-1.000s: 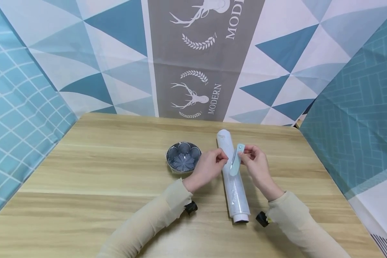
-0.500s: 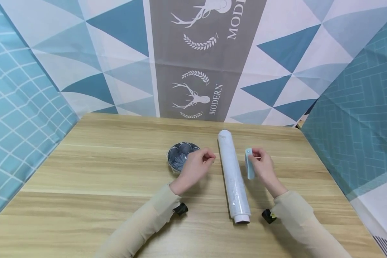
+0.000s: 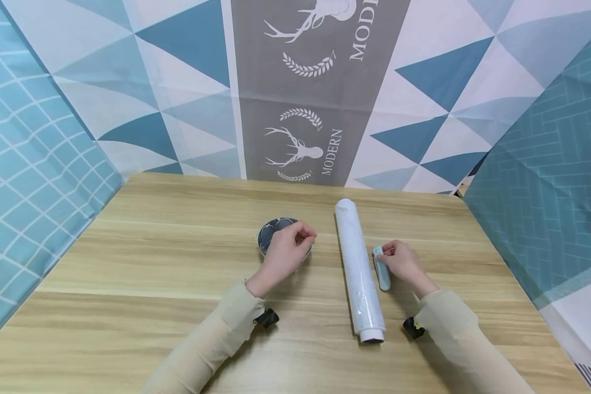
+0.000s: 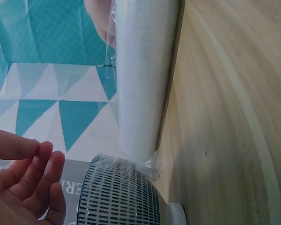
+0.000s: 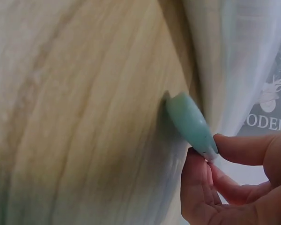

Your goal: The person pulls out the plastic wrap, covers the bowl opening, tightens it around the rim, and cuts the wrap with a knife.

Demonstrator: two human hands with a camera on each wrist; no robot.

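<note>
My right hand point(image 3: 405, 261) pinches one end of a light blue folding knife point(image 3: 382, 271) between thumb and fingertips, low over the table. The right wrist view shows the knife's far end right at the wood, just beside the roll of cling film point(image 3: 358, 268). My left hand point(image 3: 284, 250) hovers over a dark patterned bowl point(image 3: 267, 234) and hides much of it. Its thumb touches the index fingertip and the other fingers curl loosely, with nothing visible between them. Clear film point(image 4: 152, 168) clings around the bowl's rim in the left wrist view.
The cling film roll stands lengthwise between my two hands on the wooden table point(image 3: 177, 262). Behind the table's far edge hangs a patterned cloth point(image 3: 192, 98). Blue cloths flank the table on either side.
My right hand has moved the knife from above the roll to the right and down to the table. My left hand has drawn back leftward from the roll to over the bowl.
</note>
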